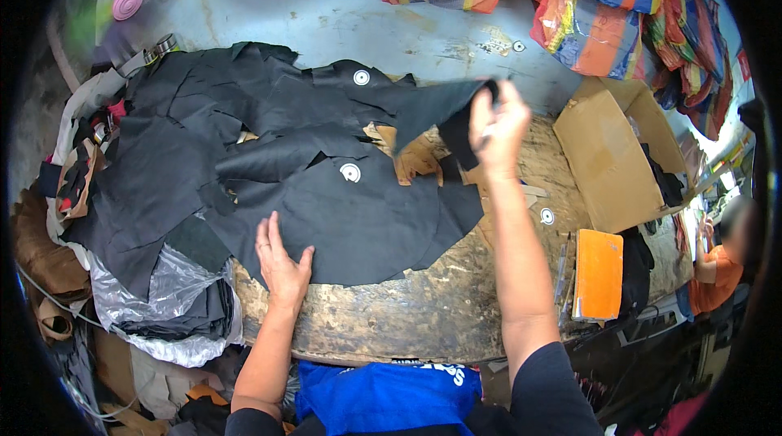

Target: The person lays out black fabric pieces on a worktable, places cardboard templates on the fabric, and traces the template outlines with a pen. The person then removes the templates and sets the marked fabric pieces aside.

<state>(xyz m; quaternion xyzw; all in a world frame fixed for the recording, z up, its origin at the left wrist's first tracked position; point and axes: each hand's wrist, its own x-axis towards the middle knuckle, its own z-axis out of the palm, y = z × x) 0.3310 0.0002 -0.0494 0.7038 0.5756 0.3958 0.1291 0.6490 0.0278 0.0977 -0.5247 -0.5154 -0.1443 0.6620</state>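
A broad black sheet, leather-like or fabric, lies on the worn wooden table. My left hand rests on its near left edge, fingers apart. Farther off to the right, my right hand is closed on the edge of a lifted black piece, which hangs in a fold. Under that piece a brown scrap shows. Two white discs with dark centres, one nearer and one farther, lie on the black material. More overlapping black pieces spread to the left.
An orange box-shaped object and an open cardboard box stand at the right. Clear plastic wraps a black stack at the near left. Colourful woven sacks lie at the back. A person in orange sits far right.
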